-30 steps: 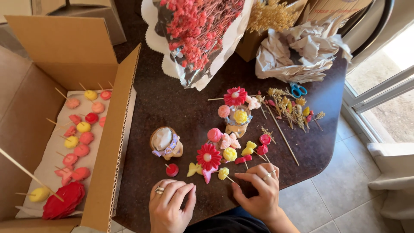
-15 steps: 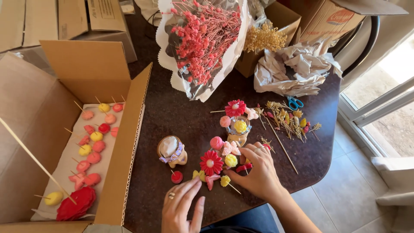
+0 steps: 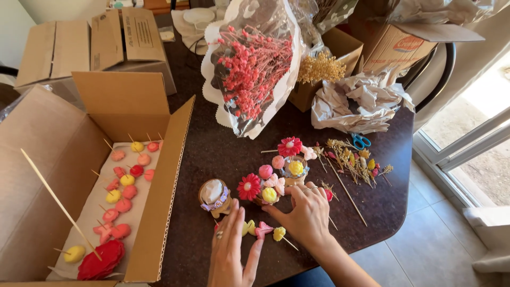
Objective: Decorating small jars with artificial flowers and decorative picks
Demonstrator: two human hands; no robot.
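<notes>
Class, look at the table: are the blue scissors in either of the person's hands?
No, the blue scissors lie on the table by the crumpled paper, far from the left hand and right hand.

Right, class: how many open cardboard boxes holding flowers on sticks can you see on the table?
1. The open cardboard box stands at the table's left side, left of the left hand, with pink, red and yellow stick flowers lying inside. Other boxes behind hide their contents.

we see a dark brown surface [image 3: 212, 159]. at twelve o'clock, a coral-red dried bouquet [image 3: 252, 69] in white wrap. at nine, a tan cardboard box [image 3: 79, 175] holds pink, red and yellow flower picks [image 3: 126, 180]. at two, blue scissors [image 3: 361, 141].
</notes>
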